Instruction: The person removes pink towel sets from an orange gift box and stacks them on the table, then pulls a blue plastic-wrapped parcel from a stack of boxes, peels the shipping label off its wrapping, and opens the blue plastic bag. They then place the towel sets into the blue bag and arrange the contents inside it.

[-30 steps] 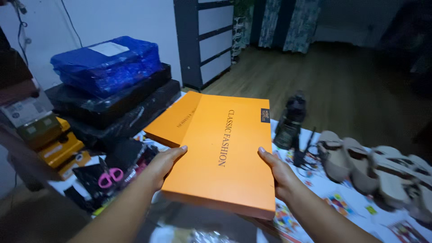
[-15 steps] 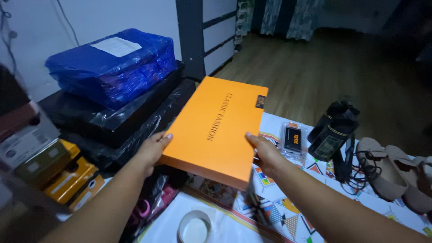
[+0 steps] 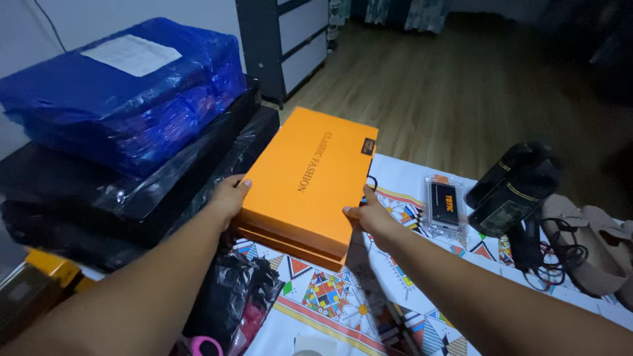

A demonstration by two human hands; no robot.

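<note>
Both hands grip a flat orange box [image 3: 310, 181] — left hand [image 3: 229, 198] on its left edge, right hand [image 3: 364, 216] on its right. It rests on another orange box [image 3: 290, 242] beside black-wrapped parcels [image 3: 158, 178].

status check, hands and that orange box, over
Left hand and right hand grip orange box by its sides. Box on patterned cloth, black-wrapped stack alongside.
</note>
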